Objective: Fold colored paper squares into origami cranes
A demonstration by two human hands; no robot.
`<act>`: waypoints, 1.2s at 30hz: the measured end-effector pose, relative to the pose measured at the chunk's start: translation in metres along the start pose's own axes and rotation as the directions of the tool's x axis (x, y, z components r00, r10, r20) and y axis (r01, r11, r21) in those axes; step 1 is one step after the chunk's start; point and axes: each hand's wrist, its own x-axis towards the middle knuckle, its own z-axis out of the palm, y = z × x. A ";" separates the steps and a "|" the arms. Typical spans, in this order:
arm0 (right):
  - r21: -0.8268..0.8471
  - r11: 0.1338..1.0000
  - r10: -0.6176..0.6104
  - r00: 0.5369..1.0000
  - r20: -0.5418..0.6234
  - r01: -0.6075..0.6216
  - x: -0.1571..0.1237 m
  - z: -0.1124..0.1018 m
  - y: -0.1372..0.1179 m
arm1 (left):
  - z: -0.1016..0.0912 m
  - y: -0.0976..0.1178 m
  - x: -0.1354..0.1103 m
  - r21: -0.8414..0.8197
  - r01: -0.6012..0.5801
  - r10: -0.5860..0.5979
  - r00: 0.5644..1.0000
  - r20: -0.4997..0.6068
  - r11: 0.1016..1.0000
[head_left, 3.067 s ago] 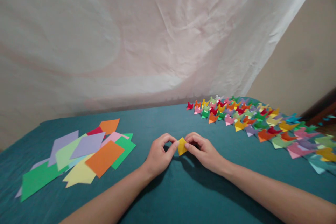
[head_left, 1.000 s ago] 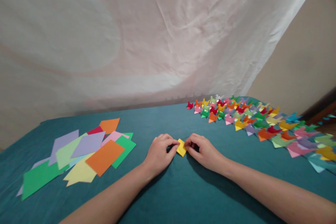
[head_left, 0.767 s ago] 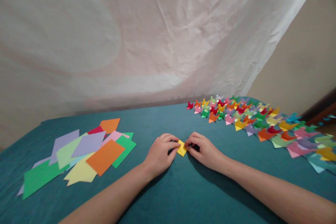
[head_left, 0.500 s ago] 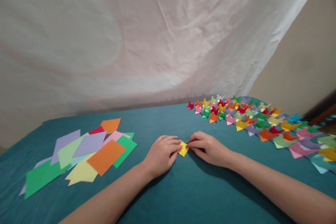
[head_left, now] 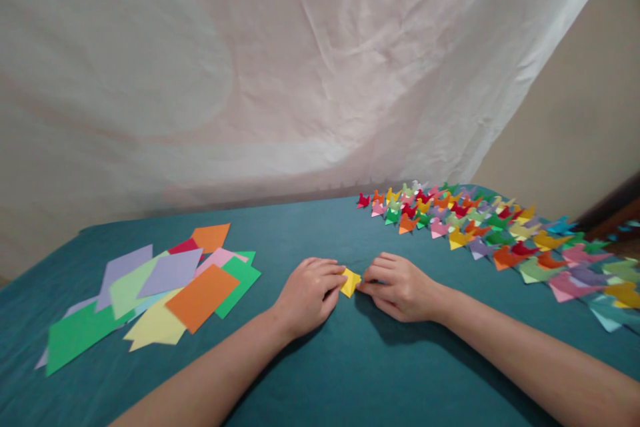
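A small folded piece of yellow paper (head_left: pixel 351 282) lies on the teal cloth between my two hands. My left hand (head_left: pixel 311 295) is closed on its left corner, thumb and fingertips together at the edge. From the other side my right hand (head_left: pixel 397 287) pinches the paper's right corner between thumb and finger, its other fingers curled. Part of the paper is hidden under the left fingertips.
Loose coloured paper sheets (head_left: pixel 203 297) overlap on the left. Rows of small folded paper birds (head_left: pixel 460 238) stand along the right and far right. Behind the table (head_left: pixel 320 373) hangs a pale curtain (head_left: pixel 280 80).
My right hand has turned slightly and shifted its fingers lower along the yellow paper's right corner. The left hand stays in place on the paper.
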 end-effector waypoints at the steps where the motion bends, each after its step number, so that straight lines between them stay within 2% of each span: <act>1: 0.000 1.000 -0.001 1.000 -0.003 0.001 0.000 0.000 0.000 | 0.000 0.000 0.000 0.001 0.001 -0.001 1.000 0.002 1.000; 18: -0.060 0.997 -0.042 0.999 -0.032 0.040 0.001 -0.001 -0.002 | 0.002 -0.001 -0.001 0.010 0.009 -0.009 1.000 0.011 1.000; 30: -0.039 0.999 -0.001 1.000 0.029 0.003 0.001 0.002 -0.001 | 0.003 -0.002 -0.001 0.006 0.005 -0.005 1.000 -0.006 1.000; 36: -0.027 0.998 0.058 0.998 0.010 -0.057 0.001 0.003 -0.001 | 0.004 -0.002 -0.001 -0.060 0.033 -0.036 0.998 -0.049 0.998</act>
